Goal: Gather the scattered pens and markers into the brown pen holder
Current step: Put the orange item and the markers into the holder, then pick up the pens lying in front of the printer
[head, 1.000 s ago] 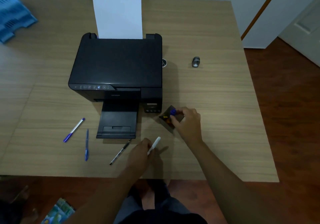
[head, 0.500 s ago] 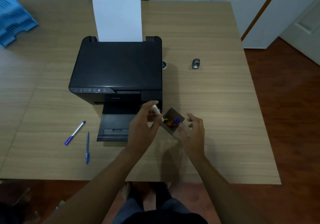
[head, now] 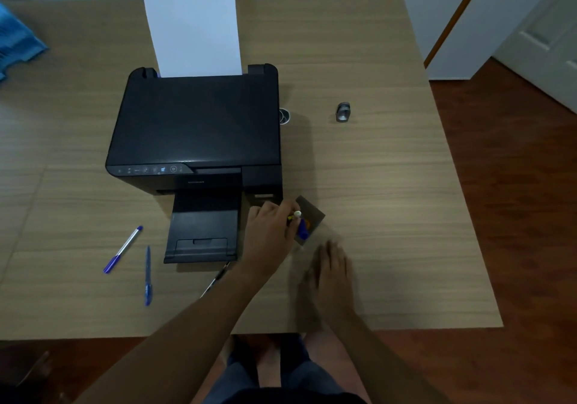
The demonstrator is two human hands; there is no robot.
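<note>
The brown pen holder [head: 313,213] stands just right of the printer's front corner, with a blue marker [head: 302,230] and orange and yellow ones inside it. My left hand [head: 270,232] is at the holder's left side, fingers closed on a white marker [head: 297,214] that points down into it. My right hand [head: 332,267] is blurred, flat and empty over the table below the holder. Two blue pens [head: 122,249] [head: 147,275] lie at the front left. A black pen [head: 215,278] lies partly hidden under my left forearm.
A black printer [head: 196,128] with an upright white sheet [head: 193,32] and an extended output tray fills the table's middle. A small grey object [head: 342,112] lies to its right, a round one [head: 284,116] beside it. A blue tray [head: 15,44] sits far left.
My left hand carried the white marker from the table's front edge to the holder and lowered it in. My right hand let go of the holder and drew back toward me.
</note>
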